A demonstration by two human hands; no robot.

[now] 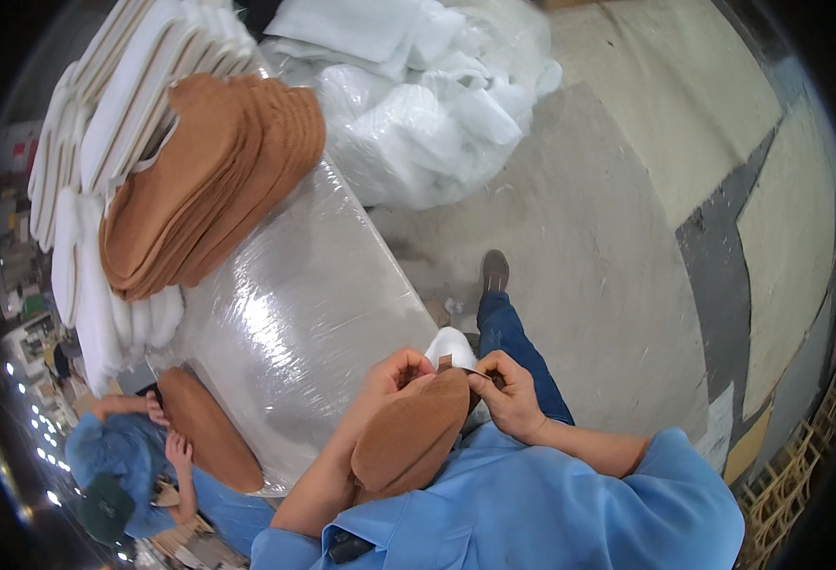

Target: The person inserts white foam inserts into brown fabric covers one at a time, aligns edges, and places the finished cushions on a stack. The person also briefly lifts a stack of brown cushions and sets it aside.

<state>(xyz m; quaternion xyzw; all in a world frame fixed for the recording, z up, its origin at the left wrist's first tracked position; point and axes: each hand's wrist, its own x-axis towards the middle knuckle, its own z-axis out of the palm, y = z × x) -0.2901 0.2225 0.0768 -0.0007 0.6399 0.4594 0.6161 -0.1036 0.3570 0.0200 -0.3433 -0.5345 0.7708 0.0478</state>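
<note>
Close to my chest is a brown, long, rounded fabric cover (408, 429), slanting across my left forearm. White padding (452, 346) shows just past its far end, between my hands; I cannot tell whether it is inside the cover. The fingers of my left hand (401, 370) are closed at the cover's far left edge. At the far right edge my right hand (510, 391) pinches a dark strip of its rim between thumb and fingers. A small brown tab (445, 362) stands up between the two hands.
A plastic-wrapped table (313, 275) bears stacked brown covers (218, 180) and white padding pieces (128, 104). A big bag of white padding (427, 114) lies beyond it. At left, a co-worker (128, 465) holds another brown piece (207, 429). Cardboard sheets (665, 76) cover the floor.
</note>
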